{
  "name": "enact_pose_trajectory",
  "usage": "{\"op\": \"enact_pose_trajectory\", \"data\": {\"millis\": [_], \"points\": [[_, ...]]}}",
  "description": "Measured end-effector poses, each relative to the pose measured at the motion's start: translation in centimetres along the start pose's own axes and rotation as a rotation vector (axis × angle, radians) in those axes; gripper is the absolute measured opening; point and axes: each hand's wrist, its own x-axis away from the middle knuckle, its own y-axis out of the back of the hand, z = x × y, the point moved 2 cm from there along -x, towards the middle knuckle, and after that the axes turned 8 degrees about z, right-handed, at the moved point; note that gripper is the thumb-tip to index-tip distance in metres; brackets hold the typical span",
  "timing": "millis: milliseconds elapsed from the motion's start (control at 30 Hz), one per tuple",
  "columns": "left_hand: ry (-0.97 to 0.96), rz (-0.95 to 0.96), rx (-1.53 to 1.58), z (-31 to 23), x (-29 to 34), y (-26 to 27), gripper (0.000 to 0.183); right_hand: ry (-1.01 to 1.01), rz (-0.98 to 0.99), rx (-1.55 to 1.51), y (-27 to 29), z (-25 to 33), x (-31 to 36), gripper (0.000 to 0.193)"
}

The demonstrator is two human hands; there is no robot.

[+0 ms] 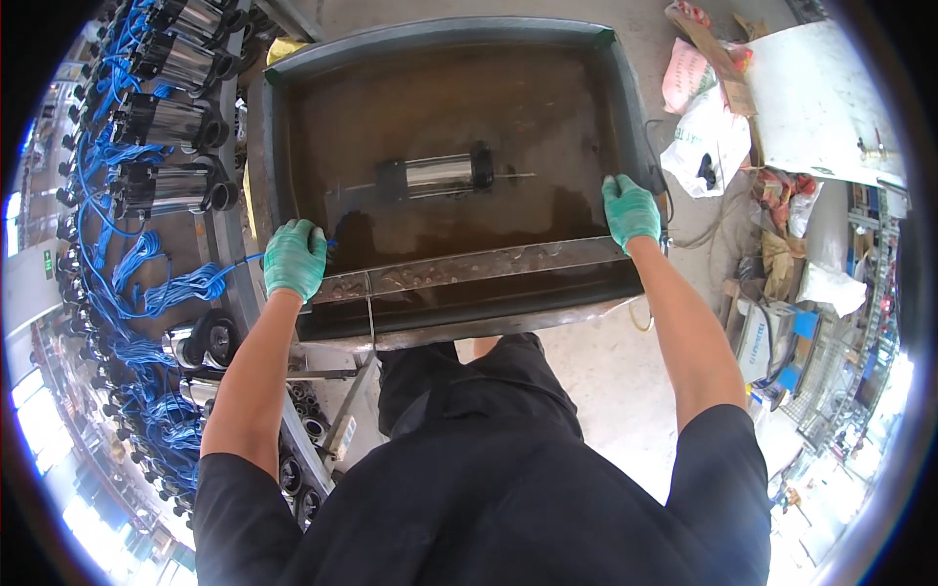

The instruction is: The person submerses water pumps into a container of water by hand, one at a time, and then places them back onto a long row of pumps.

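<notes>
A wide metal tank [440,31] of brown water stands before me. In the water lies a pump-like cylinder [438,176] with a shiny silver body and dark ends; thin rod-like lines extend from both ends. My left hand [295,259], in a green glove, is closed over the tank's left rim by the near crossbar [469,270]. A blue cable [244,261] runs to this hand from the left, and a bit of blue shows past its fingers; whether the hand grips it is hidden. My right hand [631,210], also green-gloved, is closed over the right rim. Neither hand touches the cylinder.
On the left, several similar silver-and-black cylinders [161,188] stand in a row among coiled blue cables [186,288]. Bags [705,142] and a white panel [826,103] are at the far right. A white and blue box [767,342] stands nearer on the right.
</notes>
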Motion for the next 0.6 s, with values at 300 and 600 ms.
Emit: {"op": "enact_pose_trajectory", "data": {"millis": [300,600], "points": [[-0.133,-0.109,-0.146,-1.9,-0.9,0.9,0.033,-0.003,-0.004,-0.041,-0.2,0.1,0.0,0.041],[-0.048,0.422,0.592,-18.3,-9.3,-4.7,0.03,0.007,0.008,-0.106,0.4,-0.1,0.1,0.041]]}}
